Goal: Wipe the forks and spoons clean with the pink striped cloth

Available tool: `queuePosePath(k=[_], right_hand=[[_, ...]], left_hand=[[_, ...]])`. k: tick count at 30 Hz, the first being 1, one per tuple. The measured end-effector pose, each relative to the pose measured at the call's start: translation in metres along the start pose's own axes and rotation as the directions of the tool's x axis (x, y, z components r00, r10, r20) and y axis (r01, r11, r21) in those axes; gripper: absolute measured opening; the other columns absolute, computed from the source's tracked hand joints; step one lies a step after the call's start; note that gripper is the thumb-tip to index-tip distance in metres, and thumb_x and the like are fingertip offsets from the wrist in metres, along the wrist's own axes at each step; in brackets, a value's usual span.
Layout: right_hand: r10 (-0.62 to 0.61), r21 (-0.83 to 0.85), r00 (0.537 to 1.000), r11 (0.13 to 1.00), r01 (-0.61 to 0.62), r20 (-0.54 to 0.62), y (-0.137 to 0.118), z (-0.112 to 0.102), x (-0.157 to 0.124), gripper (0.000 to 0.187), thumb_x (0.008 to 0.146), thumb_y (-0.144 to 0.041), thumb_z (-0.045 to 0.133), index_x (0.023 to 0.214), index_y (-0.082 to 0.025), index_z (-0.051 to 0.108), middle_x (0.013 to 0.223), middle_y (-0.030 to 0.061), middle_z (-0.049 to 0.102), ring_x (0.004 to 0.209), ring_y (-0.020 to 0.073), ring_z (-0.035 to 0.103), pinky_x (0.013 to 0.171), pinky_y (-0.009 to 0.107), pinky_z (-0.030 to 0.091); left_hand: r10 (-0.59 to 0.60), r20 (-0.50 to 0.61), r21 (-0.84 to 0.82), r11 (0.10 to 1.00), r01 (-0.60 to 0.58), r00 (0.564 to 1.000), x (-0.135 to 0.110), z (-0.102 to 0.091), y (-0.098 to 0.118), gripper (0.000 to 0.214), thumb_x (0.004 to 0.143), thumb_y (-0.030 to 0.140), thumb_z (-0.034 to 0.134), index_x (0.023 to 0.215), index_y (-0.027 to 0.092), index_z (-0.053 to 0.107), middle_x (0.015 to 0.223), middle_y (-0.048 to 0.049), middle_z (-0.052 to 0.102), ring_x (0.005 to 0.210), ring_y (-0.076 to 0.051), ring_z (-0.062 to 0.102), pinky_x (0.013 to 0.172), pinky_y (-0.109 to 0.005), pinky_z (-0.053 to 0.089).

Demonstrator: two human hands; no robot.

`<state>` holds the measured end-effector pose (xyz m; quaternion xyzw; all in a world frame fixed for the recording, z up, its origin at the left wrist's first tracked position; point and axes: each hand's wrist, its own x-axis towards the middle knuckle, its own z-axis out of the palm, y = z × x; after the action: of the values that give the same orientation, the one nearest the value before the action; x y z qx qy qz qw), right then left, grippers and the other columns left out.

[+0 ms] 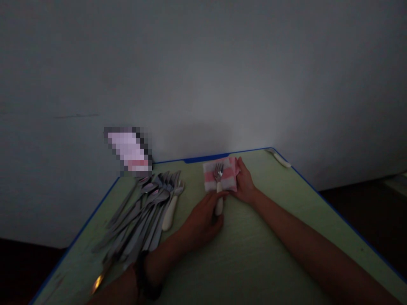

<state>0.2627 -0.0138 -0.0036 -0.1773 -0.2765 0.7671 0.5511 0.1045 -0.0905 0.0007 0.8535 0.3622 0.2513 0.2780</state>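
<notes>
My left hand (203, 216) grips a fork (219, 186) by its pale handle, the metal tines pointing away from me. Behind and under the tines is a folded pink-and-white cloth (211, 182). My right hand (244, 182) holds that cloth by its right side, fingers closed on the edge and partly hidden by it. To the left of my left hand, a heap of spoons and forks (140, 220) lies on the table, with a white-handled fork (171, 209) on its right side.
The light green table (270, 237) has a blue edge and stands against a grey wall (203, 76). Another white-handled piece of cutlery (281, 160) lies at the far right corner. A blurred-out phone-like object (129, 150) leans at the far left corner.
</notes>
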Motion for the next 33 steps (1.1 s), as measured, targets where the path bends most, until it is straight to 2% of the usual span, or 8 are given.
queuePosePath(k=[15,33], right_hand=[[-0.002,0.001,1.0,1.0,0.002,-0.008,-0.0014,0.0052,-0.0011,0.054,0.089,-0.051,0.02,0.099,-0.016,0.059,0.08,0.0052,0.068,0.081,0.0181,0.064,0.082,0.034,0.048],[0.038,0.007,0.999,0.999,-0.038,0.025,-0.0002,0.0025,0.0009,0.055,0.09,-0.05,0.019,0.097,-0.014,0.06,0.077,0.0055,0.068,0.079,0.0177,0.064,0.079,0.032,0.049]], left_hand=[[0.006,-0.002,0.007,1.0,-0.006,1.0,0.0004,0.0009,-0.0012,0.059,0.075,0.007,0.047,0.13,0.024,0.032,0.115,-0.0071,0.048,0.104,-0.02,0.048,0.091,-0.037,0.04],[0.009,0.004,0.035,0.999,-0.009,1.0,0.0005,0.0009,-0.0017,0.06,0.075,0.006,0.046,0.131,0.024,0.032,0.112,-0.0069,0.049,0.1,-0.019,0.049,0.088,-0.036,0.042]])
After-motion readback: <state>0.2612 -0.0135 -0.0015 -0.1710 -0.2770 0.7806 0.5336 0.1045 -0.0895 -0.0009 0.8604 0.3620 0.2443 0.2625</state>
